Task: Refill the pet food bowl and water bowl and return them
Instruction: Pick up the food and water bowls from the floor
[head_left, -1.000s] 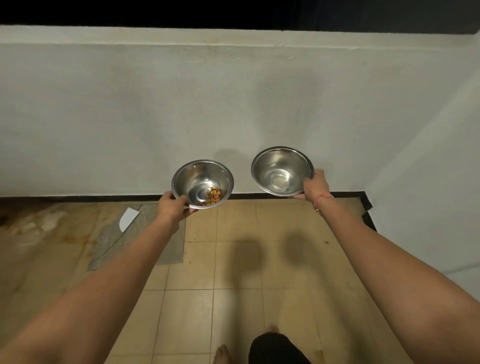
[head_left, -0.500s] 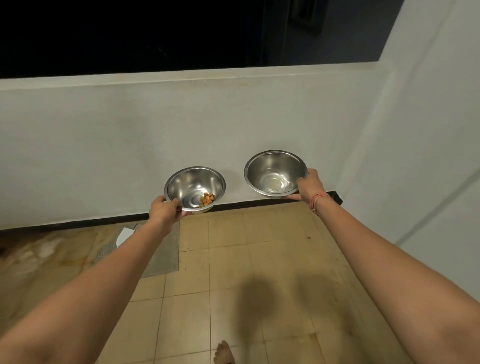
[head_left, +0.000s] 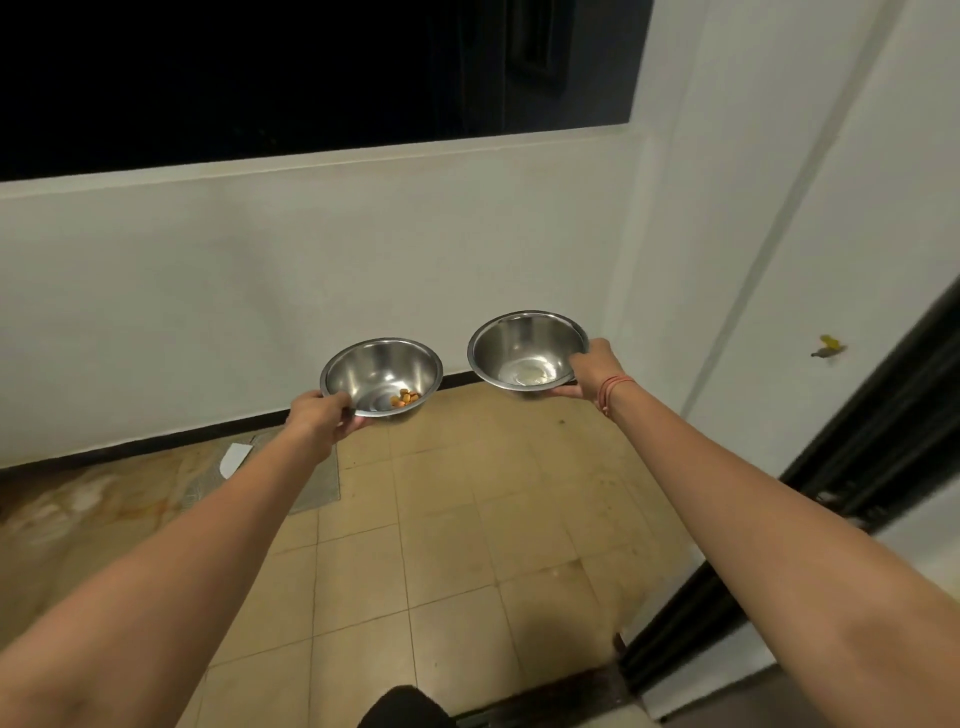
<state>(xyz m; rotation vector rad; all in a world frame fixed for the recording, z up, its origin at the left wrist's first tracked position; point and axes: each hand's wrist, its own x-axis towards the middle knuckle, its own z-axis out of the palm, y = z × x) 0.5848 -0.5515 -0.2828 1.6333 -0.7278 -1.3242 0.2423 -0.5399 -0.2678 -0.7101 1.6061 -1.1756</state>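
Two steel bowls held out at arm's length. The food bowl (head_left: 382, 376) – a few orange kibbles (head_left: 404, 398) at the bottom – is gripped at its near rim by the left hand (head_left: 318, 417). The water bowl (head_left: 528, 354), holding perhaps a film of water, is pinched at its right rim by the right hand (head_left: 592, 368). Both are kept level, probably against spilling, above a tan tiled floor (head_left: 457, 525) – white wall (head_left: 291, 291) beyond, dark doorframe (head_left: 852, 478) to the right.

Home balcony: tiled floor (head_left: 457, 545), low white wall (head_left: 260, 291).

No readable text, labels or numbers anywhere.
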